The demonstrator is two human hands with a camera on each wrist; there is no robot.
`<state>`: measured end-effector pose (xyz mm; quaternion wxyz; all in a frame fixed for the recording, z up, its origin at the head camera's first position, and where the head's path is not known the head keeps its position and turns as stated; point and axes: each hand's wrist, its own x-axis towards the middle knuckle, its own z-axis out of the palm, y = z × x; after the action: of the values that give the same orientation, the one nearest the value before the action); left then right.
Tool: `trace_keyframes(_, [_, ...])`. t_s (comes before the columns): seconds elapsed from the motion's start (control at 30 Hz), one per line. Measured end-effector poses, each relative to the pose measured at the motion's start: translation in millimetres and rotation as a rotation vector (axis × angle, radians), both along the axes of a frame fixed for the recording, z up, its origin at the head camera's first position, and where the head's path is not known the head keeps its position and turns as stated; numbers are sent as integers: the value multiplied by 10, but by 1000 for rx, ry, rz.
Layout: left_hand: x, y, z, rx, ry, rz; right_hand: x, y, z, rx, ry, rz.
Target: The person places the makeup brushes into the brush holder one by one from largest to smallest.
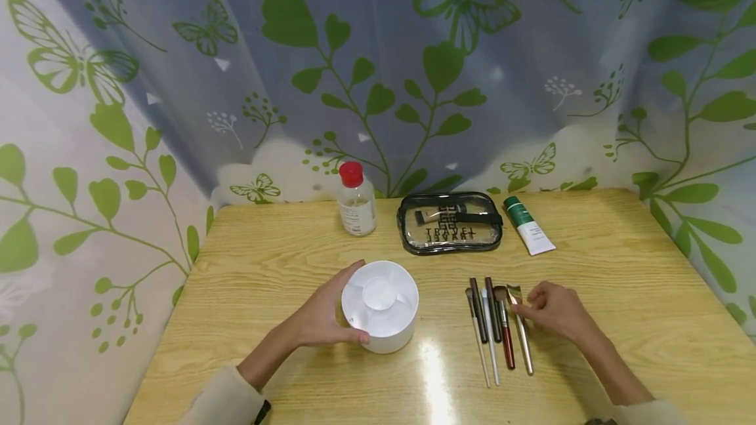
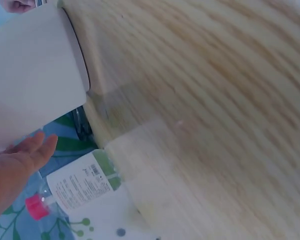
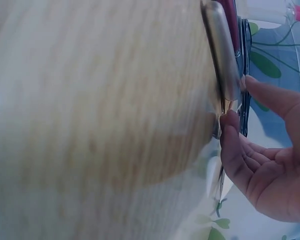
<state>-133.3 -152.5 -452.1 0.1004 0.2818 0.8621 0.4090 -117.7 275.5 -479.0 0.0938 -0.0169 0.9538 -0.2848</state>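
My left hand [image 1: 327, 310] holds a round white divided container [image 1: 380, 294] by its left side, thumb at the front and fingers round the back. In the left wrist view, the container's pale wall [image 2: 35, 70] rises beside the fingers [image 2: 37, 150]. Over on the right, my right hand [image 1: 558, 310] pinches a gold-handled makeup brush [image 1: 524, 346] near its head, between thumb and index finger. The right wrist view shows its shiny handle [image 3: 224, 50] by the fingertips. Several other makeup brushes [image 1: 490, 326] lie side by side just left of it, with red, white and dark handles.
Behind the container stands a clear bottle with a red cap [image 1: 357, 208]. Beside it lies a clear black-trimmed travel pouch [image 1: 450, 223] with a small tube inside. A green and white tube [image 1: 528, 225] lies farther right. A leaf-patterned curtain [image 1: 378, 84] borders the wooden table [image 1: 266, 241].
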Motion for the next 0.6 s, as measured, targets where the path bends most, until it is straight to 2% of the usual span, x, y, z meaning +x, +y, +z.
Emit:
trace_keyframes(0.3, [25, 46, -17, -27, -4, 27, 5, -87, -29, -42, -38, -52])
trace_keyframes(0.6, [16, 53, -28, -36, -18, 36, -38, -114, 23, -23, -10, -33])
